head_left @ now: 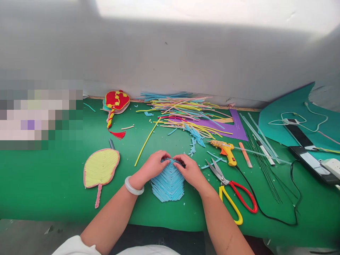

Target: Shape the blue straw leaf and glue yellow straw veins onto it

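A light-blue fan-shaped panel (168,186) made of pipe cleaners in a herringbone pattern lies on the green table in front of me. My left hand (152,166) pinches its top edge near the centre, a pale bangle on the wrist. Opposite it, my right hand (189,169) has its fingers closed on the same top edge. The two sets of fingertips nearly meet, partly hiding that edge. Blue pipe-cleaner offcuts (195,136) lie just beyond. To the left rests a yellow pipe-cleaner fan (102,168) with a pink rim and handle.
Right of my hands are open scissors (224,181), a yellow glue gun (225,148) with a trailing black cord, and thin green wires (265,170). Behind lie heaped pipe cleaners (183,106) and a red fan (117,100). A power strip (332,166) sits far right.
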`<state>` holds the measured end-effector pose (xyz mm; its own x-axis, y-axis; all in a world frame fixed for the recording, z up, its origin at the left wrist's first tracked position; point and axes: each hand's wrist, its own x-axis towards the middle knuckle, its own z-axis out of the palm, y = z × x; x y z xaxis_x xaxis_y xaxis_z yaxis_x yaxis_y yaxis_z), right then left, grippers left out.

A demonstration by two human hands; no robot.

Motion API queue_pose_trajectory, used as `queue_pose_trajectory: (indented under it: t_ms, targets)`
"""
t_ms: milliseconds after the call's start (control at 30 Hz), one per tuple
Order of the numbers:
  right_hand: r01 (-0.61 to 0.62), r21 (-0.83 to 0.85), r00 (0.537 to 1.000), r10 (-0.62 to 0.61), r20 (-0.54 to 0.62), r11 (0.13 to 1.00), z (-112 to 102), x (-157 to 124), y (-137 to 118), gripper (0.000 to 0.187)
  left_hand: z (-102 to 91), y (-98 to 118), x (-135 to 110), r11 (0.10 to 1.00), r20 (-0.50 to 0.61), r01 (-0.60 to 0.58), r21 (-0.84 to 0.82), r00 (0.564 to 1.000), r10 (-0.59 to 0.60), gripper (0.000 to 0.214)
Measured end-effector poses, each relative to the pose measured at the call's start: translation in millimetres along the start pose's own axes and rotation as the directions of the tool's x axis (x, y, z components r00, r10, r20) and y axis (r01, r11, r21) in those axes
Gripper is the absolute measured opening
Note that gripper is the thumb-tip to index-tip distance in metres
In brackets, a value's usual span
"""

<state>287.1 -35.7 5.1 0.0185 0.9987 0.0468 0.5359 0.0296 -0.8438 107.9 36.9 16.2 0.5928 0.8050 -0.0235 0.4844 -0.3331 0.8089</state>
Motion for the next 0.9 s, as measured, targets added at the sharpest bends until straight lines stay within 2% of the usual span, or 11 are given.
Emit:
queue_pose_trajectory:
  t_ms: [200,333,433,633,767,900]
  targets:
    - [0.007,-0.029,0.992,-0.011,-0.128,1.0,-1.1,1.7,0.9,0.015,-1.3,-5.6,4.3,0.999,-0.19,0.016,0.044,0.982,-0.007,0.005]
    - [-0.022,0.017,0.962,0.026,-0.271,1.0,-4.1,1.5,-1.5,0.019,-4.2,-6.1,7.2,0.998,-0.278,0.054,0.045,0.96,-0.04,0.008]
    - [-0.066,0.063,0.939,0.084,-0.334,0.996,-6.2,0.7,-3.9,0.023,-5.6,-4.2,7.9,0.996,-0.317,0.072,0.045,0.947,-0.054,0.013]
    - [-0.096,0.096,0.935,0.123,-0.333,0.991,-6.6,0.6,-6.7,0.026,-4.6,-1.1,7.2,0.995,-0.348,0.064,0.076,0.937,-0.034,0.027]
    - [-0.105,0.107,0.936,0.135,-0.325,0.989,-5.6,0.6,-6.6,0.027,-3.7,-2.2,6.7,0.993,-0.322,0.025,0.114,0.947,0.013,0.038]
    - [-0.124,0.116,0.93,0.156,-0.333,0.986,-5.6,0.7,-5.3,0.029,-4.0,2.6,3.7,0.982,-0.246,-0.1,0.157,0.959,0.137,0.024]
